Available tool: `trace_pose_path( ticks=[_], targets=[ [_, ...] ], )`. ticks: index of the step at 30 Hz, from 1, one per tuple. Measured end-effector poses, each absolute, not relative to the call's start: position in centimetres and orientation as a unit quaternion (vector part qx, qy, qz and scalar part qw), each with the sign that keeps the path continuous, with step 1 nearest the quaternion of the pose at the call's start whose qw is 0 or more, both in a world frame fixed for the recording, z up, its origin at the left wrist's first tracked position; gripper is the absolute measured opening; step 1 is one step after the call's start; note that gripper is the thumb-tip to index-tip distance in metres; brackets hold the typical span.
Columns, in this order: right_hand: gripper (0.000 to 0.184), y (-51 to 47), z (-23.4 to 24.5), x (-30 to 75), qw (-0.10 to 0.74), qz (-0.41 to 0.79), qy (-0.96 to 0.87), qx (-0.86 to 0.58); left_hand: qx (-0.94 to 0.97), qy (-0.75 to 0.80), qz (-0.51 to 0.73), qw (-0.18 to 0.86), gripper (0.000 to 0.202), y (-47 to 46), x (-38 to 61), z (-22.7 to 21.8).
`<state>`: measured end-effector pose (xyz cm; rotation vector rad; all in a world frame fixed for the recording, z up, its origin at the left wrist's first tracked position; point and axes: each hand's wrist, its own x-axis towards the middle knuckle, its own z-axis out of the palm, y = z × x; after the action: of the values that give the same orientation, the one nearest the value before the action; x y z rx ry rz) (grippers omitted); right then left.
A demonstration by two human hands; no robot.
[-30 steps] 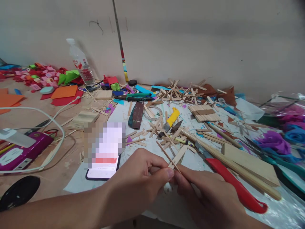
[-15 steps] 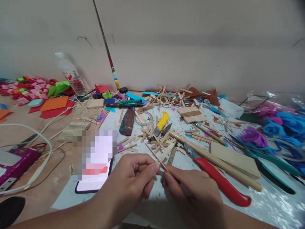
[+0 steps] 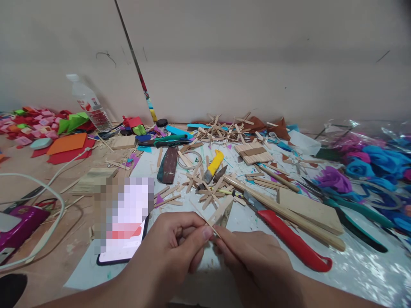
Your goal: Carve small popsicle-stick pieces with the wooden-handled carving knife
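Note:
Both hands meet low in the middle of the view, above a white work sheet (image 3: 205, 273). My left hand (image 3: 175, 241) is closed, its thumb and forefinger pinching a thin wooden stick (image 3: 201, 214) that slants up and to the left. My right hand (image 3: 253, 256) is closed too and pinches the same stick from the right. Their fingertips touch at the stick's lower end. A phone (image 3: 120, 239) with a lit screen lies just left of my left hand.
A red-handled knife (image 3: 289, 237) lies right of my hands beside flat wood pieces (image 3: 308, 209). Beyond are loose craft sticks (image 3: 205, 188), a yellow cutter (image 3: 213, 164), green pliers (image 3: 171, 140), a water bottle (image 3: 88, 102), paper flowers (image 3: 334, 179) and a purple power strip (image 3: 19, 220) with cables.
The view has swung right, so the table's things shifted left in frame. My hands sit slightly lower and further left, still pinching the stick the same way.

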<state>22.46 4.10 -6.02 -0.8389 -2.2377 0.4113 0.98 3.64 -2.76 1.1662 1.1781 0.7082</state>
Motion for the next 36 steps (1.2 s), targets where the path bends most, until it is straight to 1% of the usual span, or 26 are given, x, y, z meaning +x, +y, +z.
trace_pose_path(
  ticks=[7,12,18,22,26,30,36],
  targets=[
    [0.027,4.5,-5.9,22.1,0.37,0.181,-0.854,-0.316,0.508,0.5,0.298,0.635,0.052,3.9,0.6,-3.2],
    [0.023,5.1,-5.8,22.3,0.391,0.18,-0.843,-0.323,0.523,0.494,0.306,0.624,0.058,4.1,0.1,-3.6],
    [0.026,5.3,-5.4,22.3,0.397,0.18,-0.842,-0.317,0.549,0.504,0.303,0.594,0.053,4.1,0.0,-3.1],
    [0.03,5.3,-5.0,22.3,0.425,0.169,-0.829,-0.323,0.573,0.512,0.298,0.567,0.054,4.1,0.0,-3.0],
    [0.025,5.2,-5.0,22.3,0.462,0.156,-0.809,-0.329,0.589,0.513,0.294,0.55,0.052,4.3,-0.1,-2.9],
    [0.022,5.7,-5.3,22.7,0.491,0.169,-0.77,-0.371,0.588,0.512,0.311,0.544,0.054,4.4,-0.2,-2.7],
    [0.024,7.9,-5.7,23.2,0.53,0.239,-0.671,-0.46,0.542,0.525,0.375,0.538,0.045,4.9,-0.5,-2.6]
  ],
)
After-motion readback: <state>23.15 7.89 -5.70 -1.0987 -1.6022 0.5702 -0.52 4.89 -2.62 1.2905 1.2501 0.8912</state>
